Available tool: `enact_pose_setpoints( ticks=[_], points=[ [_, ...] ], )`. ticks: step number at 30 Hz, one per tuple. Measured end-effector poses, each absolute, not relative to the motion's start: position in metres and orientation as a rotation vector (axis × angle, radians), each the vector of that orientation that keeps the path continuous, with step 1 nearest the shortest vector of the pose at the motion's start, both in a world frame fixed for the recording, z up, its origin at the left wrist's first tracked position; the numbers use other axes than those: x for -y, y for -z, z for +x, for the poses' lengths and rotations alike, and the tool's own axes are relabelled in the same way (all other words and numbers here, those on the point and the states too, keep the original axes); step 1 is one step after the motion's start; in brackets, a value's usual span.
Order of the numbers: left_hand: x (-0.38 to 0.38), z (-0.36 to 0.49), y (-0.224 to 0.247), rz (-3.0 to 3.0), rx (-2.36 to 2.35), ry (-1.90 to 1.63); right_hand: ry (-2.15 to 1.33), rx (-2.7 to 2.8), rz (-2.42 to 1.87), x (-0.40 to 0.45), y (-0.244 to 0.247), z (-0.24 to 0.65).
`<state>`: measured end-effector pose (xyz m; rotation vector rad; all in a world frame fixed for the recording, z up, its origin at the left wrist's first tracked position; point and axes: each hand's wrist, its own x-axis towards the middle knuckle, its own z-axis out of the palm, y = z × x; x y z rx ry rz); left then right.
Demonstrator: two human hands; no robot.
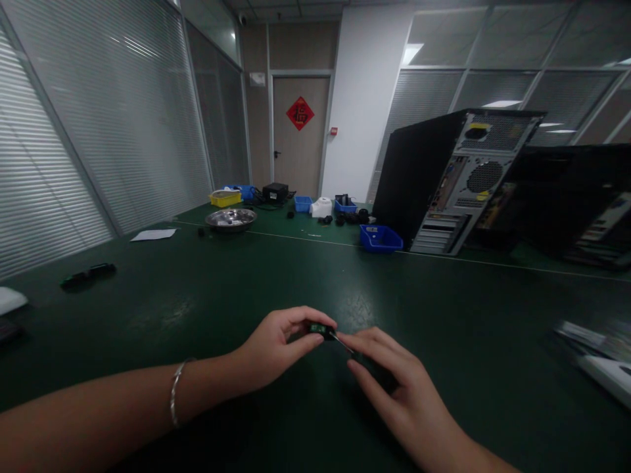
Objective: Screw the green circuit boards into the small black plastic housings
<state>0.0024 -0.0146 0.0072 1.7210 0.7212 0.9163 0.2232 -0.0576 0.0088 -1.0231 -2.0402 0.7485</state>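
My left hand (279, 341) pinches a small black part with a green circuit board (321, 328) between thumb and fingertips, just above the green table. From the right, a thin metal shaft, seemingly of a screwdriver (342, 341), meets the end of that part. My right hand (389, 374) is closed around the screwdriver; its handle is mostly hidden by the fingers.
On the green table (207, 335), a dark electronic piece (89, 276) and a white sheet (154, 234) lie left. Farther back are a metal bowl (231, 220) and a blue bin (380, 238). A computer tower (428, 177) stands right; blurred white objects (606, 374) lie nearer.
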Motion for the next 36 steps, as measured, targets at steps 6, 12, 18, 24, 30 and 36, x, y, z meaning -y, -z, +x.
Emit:
enact_pose_setpoints(
  ticks=[6, 12, 18, 24, 30, 36],
  points=[
    [0.016, 0.001, -0.011, 1.978, -0.771, -0.927, -0.692, 2.103, -1.088, 0.059, -0.008, 0.223],
    [0.017, -0.001, -0.01, 2.081, -0.769, -0.922, -0.687, 2.108, -1.077, 0.059, -0.01, 0.222],
    [0.015, 0.001, -0.007, 1.837, -0.737, -0.938, -0.729, 2.049, -1.011, 0.059, -0.009, 0.221],
    [0.016, 0.005, -0.007, 1.479, -0.711, -0.924, -0.777, 2.012, -0.988, 0.059, -0.011, 0.221],
    [0.014, 0.003, -0.008, 1.555, -0.708, -0.966, -0.747, 1.976, -1.009, 0.058, -0.01, 0.222],
    [0.023, 0.003, -0.02, 2.159, -0.532, -0.601, -0.746, 1.915, -0.985, 0.056, -0.007, 0.222]
  ],
)
